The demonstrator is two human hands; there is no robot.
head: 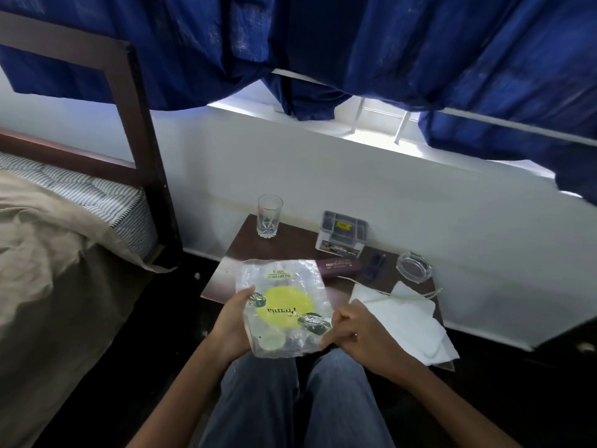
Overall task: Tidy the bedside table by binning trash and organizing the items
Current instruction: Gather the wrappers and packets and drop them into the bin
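An empty clear plastic food packet (284,305) with a yellow round label is held over the front edge of the dark bedside table (290,245). My left hand (231,324) grips its left edge, thumb on top. My right hand (358,331) pinches its lower right corner with curled fingers. On the table stand a drinking glass (269,215), a grey organizer box (342,234), a maroon case (337,266), a dark blue small object (374,265), a glass ashtray (414,267) and crumpled white tissues (407,318).
A bed (48,253) with a beige sheet and dark wooden frame lies to the left. Blue curtains (323,43) hang over the window above the white wall. A thin cord (431,294) lies by the tissues. My knees in jeans (284,399) sit below the table.
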